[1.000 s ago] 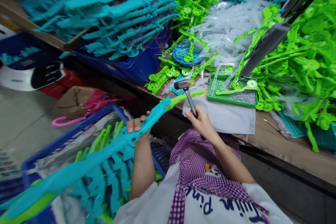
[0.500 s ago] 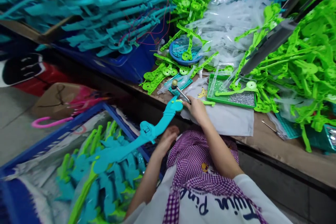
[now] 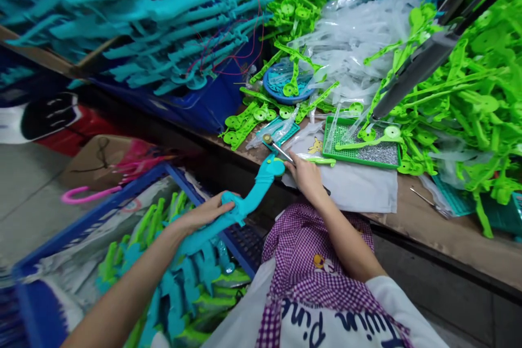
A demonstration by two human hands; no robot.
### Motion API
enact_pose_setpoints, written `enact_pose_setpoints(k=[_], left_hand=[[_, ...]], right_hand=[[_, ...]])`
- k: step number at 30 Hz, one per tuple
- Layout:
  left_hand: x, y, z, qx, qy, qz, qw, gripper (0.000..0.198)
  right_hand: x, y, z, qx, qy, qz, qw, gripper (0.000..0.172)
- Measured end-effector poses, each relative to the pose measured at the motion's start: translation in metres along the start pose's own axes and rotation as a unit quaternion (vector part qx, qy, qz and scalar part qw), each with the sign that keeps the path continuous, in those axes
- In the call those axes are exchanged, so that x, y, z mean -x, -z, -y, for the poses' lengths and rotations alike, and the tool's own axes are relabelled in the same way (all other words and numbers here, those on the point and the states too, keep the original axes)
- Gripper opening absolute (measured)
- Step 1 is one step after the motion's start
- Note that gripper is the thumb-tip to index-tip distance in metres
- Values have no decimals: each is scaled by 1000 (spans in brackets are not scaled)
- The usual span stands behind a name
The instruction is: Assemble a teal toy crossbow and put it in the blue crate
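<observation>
A long turquoise plastic arm-shaped part [image 3: 261, 185] slants from the bench edge down over the crate. My left hand [image 3: 209, 211] is closed around its middle, near a rounded bump. In my right hand [image 3: 306, 175] is a hammer [image 3: 282, 151], held by its handle, with the brass-coloured head above the upper end of the part. The dark handle end sticks out behind the hand. A bright green strip [image 3: 320, 161] lies by the right hand, over a white cloth [image 3: 362, 190]. Whether the hammer touches the part I cannot tell.
A blue crate [image 3: 81, 222] of turquoise and green pieces stands at lower left. On the bench are a green tray [image 3: 361, 160] of small silvery bits, a blue bowl [image 3: 285, 100], clear plastic pieces [image 3: 354, 38] and green part heaps [image 3: 481, 81]. A dark grey bar [image 3: 411, 73] slants overhead.
My left hand has moved from beside the apron up and left onto the turquoise part and taken hold of it. The hammer head has dropped slightly, still in my right hand.
</observation>
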State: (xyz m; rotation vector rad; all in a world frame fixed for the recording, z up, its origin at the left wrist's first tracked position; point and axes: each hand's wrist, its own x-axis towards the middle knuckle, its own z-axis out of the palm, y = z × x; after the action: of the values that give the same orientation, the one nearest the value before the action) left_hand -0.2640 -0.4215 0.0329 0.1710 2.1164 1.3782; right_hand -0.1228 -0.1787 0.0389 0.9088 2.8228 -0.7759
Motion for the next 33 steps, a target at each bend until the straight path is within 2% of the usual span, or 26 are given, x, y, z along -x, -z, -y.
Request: enact_pose_setpoints(k=[1,2,3,7,9,11,14,17,22,25,27,29,33], left_hand=[[4,-4,10,-4,54,67,996,44],[13,-7,20,-4,101,106,989,46],[25,-9,30,4,133,115,985,48],[80,-14,59,44,205,67,975,55],[100,-21,64,73,224,50,971,59],[111,-28,65,101,224,34,969,61],[113,-35,60,114,226,30,967,59],[106,-40,54,120,243,35,962,58],[101,-52,41,159,240,55,956,55],[105,-60,37,159,239,71,955,54],[109,-64,39,139,228,67,961,55],[109,-68,42,109,186,41,976,60],[100,-82,49,81,90,-3,993,69]], right_hand=[[1,-2,2,4,1,4,1000,51],[1,-5,5,7,5,11,1000,52],[1,-8,8,8,11,20,1000,52],[2,-10,18,-12,48,51,997,54],[6,3,14,-22,66,54,996,54],[11,25,0,-8,71,48,996,51],[18,62,-29,75,33,31,996,47],[12,79,-47,153,-1,32,988,46],[-28,72,-38,146,16,33,989,46],[-36,72,-38,124,26,24,992,47],[-26,73,-46,97,29,15,995,48],[-7,69,-57,53,28,4,998,48],[32,43,-70,-40,50,4,998,49]])
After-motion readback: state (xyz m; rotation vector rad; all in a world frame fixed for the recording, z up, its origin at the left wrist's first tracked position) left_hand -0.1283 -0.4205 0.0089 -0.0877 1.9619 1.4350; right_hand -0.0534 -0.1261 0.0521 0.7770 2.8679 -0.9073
